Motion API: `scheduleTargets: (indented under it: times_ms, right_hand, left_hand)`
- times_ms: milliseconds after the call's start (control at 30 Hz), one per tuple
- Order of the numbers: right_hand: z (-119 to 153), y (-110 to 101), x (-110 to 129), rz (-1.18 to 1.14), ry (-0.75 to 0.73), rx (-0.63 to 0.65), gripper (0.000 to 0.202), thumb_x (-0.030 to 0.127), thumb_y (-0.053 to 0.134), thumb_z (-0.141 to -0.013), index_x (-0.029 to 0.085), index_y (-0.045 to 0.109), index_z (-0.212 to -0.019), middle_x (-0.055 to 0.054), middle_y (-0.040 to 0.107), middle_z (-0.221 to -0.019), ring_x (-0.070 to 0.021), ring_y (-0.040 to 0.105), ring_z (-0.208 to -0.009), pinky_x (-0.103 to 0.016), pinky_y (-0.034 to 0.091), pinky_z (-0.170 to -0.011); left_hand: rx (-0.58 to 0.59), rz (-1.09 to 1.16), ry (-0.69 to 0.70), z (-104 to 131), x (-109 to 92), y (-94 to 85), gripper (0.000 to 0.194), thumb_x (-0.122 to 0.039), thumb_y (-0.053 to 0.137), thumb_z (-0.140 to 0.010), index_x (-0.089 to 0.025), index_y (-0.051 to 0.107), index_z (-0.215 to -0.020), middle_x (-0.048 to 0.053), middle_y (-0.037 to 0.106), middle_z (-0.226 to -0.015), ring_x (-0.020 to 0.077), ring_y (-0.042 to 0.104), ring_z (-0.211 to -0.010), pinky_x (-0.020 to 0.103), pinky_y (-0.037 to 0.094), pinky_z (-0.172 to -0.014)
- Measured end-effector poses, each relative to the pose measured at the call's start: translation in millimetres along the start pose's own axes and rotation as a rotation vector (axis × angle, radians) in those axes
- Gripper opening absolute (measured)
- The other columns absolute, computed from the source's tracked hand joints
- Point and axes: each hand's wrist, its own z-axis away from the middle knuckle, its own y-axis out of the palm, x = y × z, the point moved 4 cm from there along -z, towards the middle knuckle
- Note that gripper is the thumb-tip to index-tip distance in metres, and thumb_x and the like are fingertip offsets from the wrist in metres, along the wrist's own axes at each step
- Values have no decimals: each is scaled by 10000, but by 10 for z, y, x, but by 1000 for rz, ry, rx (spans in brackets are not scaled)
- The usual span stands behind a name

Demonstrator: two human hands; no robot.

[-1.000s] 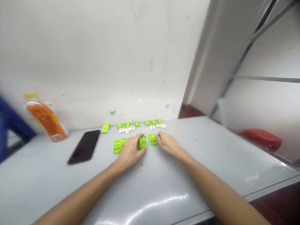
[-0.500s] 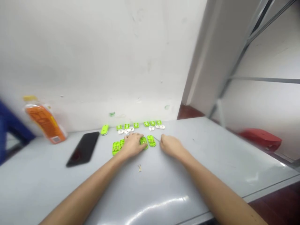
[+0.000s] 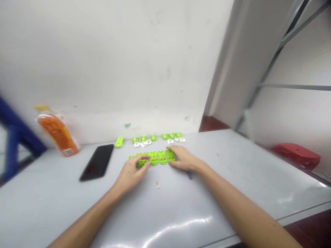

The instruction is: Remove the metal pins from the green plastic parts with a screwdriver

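A row of green plastic casing halves (image 3: 162, 157), with small brassy parts inside, lies on the table between my hands. My left hand (image 3: 131, 170) curves around the row's left end, thumb and fingers apart, partly covering several halves. At the right end, my right hand (image 3: 183, 158) spans the last green casing half (image 3: 170, 155), fingers at its far edge and thumb at its near edge. A dark purple stick-like thing (image 3: 189, 175) shows beneath my right wrist; whether the hand holds it I cannot tell. Small thin pale pieces (image 3: 158, 185) lie in front of the row.
Along the wall stand small green pieces (image 3: 153, 137) with white pieces (image 3: 170, 141) before them. A green oblong case (image 3: 119, 142), a black phone (image 3: 98, 162) and an orange bottle (image 3: 58, 132) are on the left. A red stool (image 3: 296, 155) stands beyond the table's right side.
My left hand has shifted left and nearer, uncovering more of the row. My right hand has opened from a fist and reached the rightmost half, which now sits closer to its neighbours.
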Motion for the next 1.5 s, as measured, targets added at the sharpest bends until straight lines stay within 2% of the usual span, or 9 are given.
scheduleTargets:
  times_ms: [167,333,433,533,667,767,1167,1333,1500]
  right_hand:
    - [96,-160,259,-2,-89,-197,529,457,609,-737,144,498,-1149,-130,570,-1117,-262,488,-1075,-406,361,-926]
    - [193,-122,760,-73,-327,-217,402,493,637,-711,172,528,-927,-91,585,-986,-227,519,-975,-362,398,-853]
    - [215,-93,883,-76,-362,-250,479,520,649,-693,166,522,-990,-109,570,-1056,-243,481,-1053,-375,369,-895]
    - [231,-96,848,-131,-309,-210,365,421,618,-768,168,531,-1016,-92,571,-1067,-212,500,-1010,-343,396,-855]
    - [266,13,781,-207,-251,109,141,310,602,-794,192,605,-871,-24,610,-854,-156,553,-780,-269,428,-685]
    - [283,87,778,-209,-254,212,150,327,641,-755,193,633,-821,-12,605,-824,-145,549,-741,-253,417,-659]
    - [303,61,774,-177,-211,237,102,206,514,-811,180,612,-803,-35,622,-832,-157,558,-753,-271,414,-657]
    - [313,-194,709,-523,-236,146,92,253,492,-845,193,561,-835,-59,613,-1026,-186,553,-989,-296,467,-741]
    - [246,-167,612,-787,-96,95,165,296,472,-861,170,577,-873,-27,632,-757,-124,594,-661,-270,501,-608]
  left_hand:
    - [78,234,-87,36,-33,81,294,-394,545,-793,-210,633,-1006,68,673,-982,215,624,-892,299,472,-752]
    - [356,589,-317,171,-63,326,685,-458,546,-793,-167,288,-1357,37,667,-666,192,638,-621,246,440,-499]
    - [306,630,-333,170,-17,332,715,-415,612,-761,-165,293,-1349,12,662,-666,103,540,-465,207,404,-472]
    - [184,643,-353,117,68,247,731,-391,627,-757,-201,265,-1363,59,688,-842,79,542,-477,187,386,-460]
    - [99,676,-346,72,131,172,714,-401,632,-753,-255,275,-1354,88,679,-931,150,646,-633,180,383,-444]
    - [79,686,-366,77,139,182,715,-397,653,-734,-261,294,-1337,104,669,-973,156,653,-609,172,351,-395]
    - [114,740,-409,119,133,247,605,-384,619,-768,-264,327,-1285,118,643,-1045,162,669,-612,161,339,-379]
    - [119,728,-383,126,118,258,634,-393,616,-766,-254,312,-1305,113,654,-1008,167,667,-591,174,353,-380]
    - [151,724,-369,159,51,285,627,-395,613,-767,-254,315,-1301,114,658,-1007,167,666,-581,175,350,-378]
